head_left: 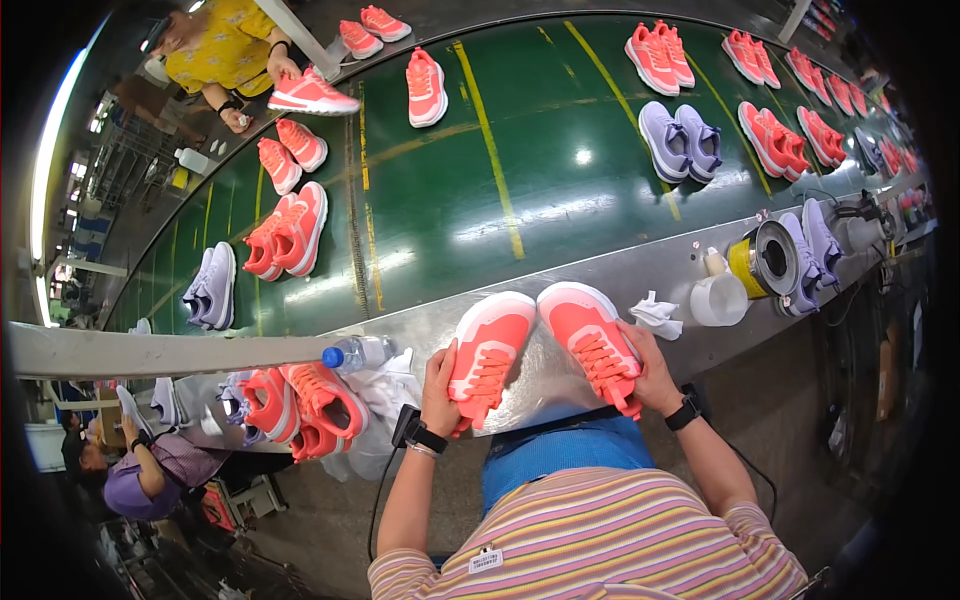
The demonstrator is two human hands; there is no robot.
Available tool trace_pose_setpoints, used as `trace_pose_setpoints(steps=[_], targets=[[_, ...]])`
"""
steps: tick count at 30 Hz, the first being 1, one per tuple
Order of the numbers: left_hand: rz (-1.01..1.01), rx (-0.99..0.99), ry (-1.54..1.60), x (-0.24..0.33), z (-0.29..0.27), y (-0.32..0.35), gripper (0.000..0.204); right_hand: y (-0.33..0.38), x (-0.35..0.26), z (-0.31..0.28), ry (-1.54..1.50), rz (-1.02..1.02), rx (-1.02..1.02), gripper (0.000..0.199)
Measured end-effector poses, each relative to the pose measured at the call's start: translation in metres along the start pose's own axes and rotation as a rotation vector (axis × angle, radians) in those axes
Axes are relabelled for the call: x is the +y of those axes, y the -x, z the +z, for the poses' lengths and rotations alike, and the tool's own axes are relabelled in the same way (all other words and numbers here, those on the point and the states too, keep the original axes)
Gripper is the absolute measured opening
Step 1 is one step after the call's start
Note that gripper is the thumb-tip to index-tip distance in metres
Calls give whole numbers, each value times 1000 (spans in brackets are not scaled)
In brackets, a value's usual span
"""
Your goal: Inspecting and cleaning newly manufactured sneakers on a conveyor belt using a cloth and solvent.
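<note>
Over the metal counter [600,274], as I saw it, a worker in a striped top [600,520] had a shoe to each side, toes pointing away from the body. The left hand [438,390] was curled around the left coral shoe [497,325], gripping its outer side toward the heel. The right hand [656,375] had closed likewise on the outer side of the right coral shoe [585,322]. Between the two hands the pair was just apart, toes angled toward each other, laces facing up; whether the soles touched the metal I could not tell.

Just beyond the right hand lay a crumpled white cloth [657,315]. Farther to that hand's right stood a white cup [718,300] and a round tin [773,258] with a yellow label, lavender shoes [800,260] just beside it. To the left of the left hand were a clear bottle [365,352] with a blue cap and a heap of coral shoes [330,400]. Past both hands ran a green belt [545,150], bearing coral and lavender pairs. Well beyond the left hand, a co-worker in a yellow top [215,50] had a hand on another coral shoe [312,95].
</note>
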State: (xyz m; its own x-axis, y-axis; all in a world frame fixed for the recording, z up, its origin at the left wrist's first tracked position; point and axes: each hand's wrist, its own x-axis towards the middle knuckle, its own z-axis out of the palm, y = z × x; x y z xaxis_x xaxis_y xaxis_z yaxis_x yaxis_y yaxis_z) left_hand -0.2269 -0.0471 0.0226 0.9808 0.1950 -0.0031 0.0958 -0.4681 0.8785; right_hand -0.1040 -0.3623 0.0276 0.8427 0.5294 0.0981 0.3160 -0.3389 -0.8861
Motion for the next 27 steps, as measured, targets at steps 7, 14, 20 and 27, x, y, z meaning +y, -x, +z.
trace_pose_setpoints(steps=[7, 14, 20, 27], targets=[[51, 84, -545, 11, 14, 4, 89, 3, -12, 17, 344, 2, 133, 75], [-10, 14, -316, 6, 43, -4, 91, -17, -11, 42, 16, 10, 36, 86], [-244, -145, -9, -39, 31, -16, 53, -35, 28, 33, -288, 372, -269, 58], [-325, -161, 262, -26, 20, -21, 52, -39, 40, 31, -789, 660, -291, 51]])
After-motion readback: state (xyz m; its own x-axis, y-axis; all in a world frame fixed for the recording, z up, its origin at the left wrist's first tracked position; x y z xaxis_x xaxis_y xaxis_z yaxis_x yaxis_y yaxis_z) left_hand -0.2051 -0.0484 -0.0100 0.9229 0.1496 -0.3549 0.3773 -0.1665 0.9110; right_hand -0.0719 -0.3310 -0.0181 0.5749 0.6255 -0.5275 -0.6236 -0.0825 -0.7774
